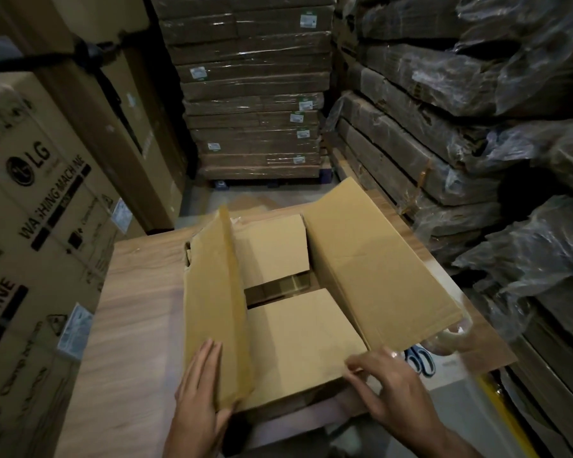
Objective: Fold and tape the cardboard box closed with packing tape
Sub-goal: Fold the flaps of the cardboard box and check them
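A brown cardboard box (298, 335) sits on a wooden table (129, 325). Its two short inner flaps lie folded down, with a dark gap between them. The long left flap (212, 309) stands nearly upright; my left hand (202, 388) lies flat against its outer face with straight fingers. The long right flap (377, 272) leans outward to the right. My right hand (387, 385) is at the box's near right corner, its fingertips touching the base of that flap. A roll of clear packing tape (454, 338) lies on the table just under the right flap's near end.
Blue-handled scissors (420, 358) lie next to the tape roll near the table's right edge. Tall LG washing machine cartons (30, 209) stand on the left. Wrapped pallets of flat cardboard (255, 94) stand behind, and plastic-wrapped bundles (460, 143) crowd the right.
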The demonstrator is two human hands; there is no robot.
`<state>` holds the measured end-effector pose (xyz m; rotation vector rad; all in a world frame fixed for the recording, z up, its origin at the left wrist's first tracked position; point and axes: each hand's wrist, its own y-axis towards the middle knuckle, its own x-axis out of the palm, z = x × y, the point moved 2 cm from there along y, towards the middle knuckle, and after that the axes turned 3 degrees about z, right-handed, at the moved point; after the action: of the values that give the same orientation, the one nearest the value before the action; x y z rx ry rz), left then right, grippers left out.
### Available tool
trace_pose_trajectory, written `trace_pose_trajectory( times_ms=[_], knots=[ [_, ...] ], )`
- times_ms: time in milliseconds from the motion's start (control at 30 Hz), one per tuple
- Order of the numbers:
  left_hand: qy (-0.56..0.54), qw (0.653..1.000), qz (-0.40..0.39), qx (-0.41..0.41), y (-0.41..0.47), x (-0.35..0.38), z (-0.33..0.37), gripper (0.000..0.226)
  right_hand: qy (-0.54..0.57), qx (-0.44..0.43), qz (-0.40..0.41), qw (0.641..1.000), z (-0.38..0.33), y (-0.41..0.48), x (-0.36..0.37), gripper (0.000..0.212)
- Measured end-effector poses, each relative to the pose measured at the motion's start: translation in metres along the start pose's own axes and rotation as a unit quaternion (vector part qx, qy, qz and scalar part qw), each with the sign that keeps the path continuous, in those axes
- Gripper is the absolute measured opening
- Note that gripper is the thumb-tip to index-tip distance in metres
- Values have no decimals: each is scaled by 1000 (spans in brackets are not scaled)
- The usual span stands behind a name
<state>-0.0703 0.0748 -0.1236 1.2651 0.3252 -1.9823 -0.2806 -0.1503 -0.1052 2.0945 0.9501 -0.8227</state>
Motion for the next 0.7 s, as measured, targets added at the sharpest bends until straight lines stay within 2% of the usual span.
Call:
trace_pose_trajectory(
  times_ms=[67,133,233,300,367,467,567,633,700],
  knots=[
    [-86,990,85,-76,-5,-19,13,67,-19,15,-8,1000,-6,19,2,29],
    [-154,955,167,-192,-11,-35,25,44,-44,39,-19,998,-11,38,6,40],
    [-233,876,231,-353,-18,-49,19,41,-80,104,-71,989,-11,61,12,59],
    [-257,834,256,-415,-22,-58,6,47,-90,148,-105,979,-13,73,14,64],
    [-264,807,281,-447,-25,-65,-12,53,-82,174,-127,973,-12,80,16,62],
    [-194,817,327,-434,-34,-71,-34,78,-100,196,-159,962,-7,85,19,59],
    [-43,839,361,-404,-42,-72,-40,114,-78,226,-159,958,-2,89,19,57],
    [51,850,360,-381,-42,-78,-35,123,-38,242,-143,959,1,89,16,55],
    [126,868,336,-343,-38,-84,-32,120,-9,245,-133,960,6,89,15,56]
  ],
)
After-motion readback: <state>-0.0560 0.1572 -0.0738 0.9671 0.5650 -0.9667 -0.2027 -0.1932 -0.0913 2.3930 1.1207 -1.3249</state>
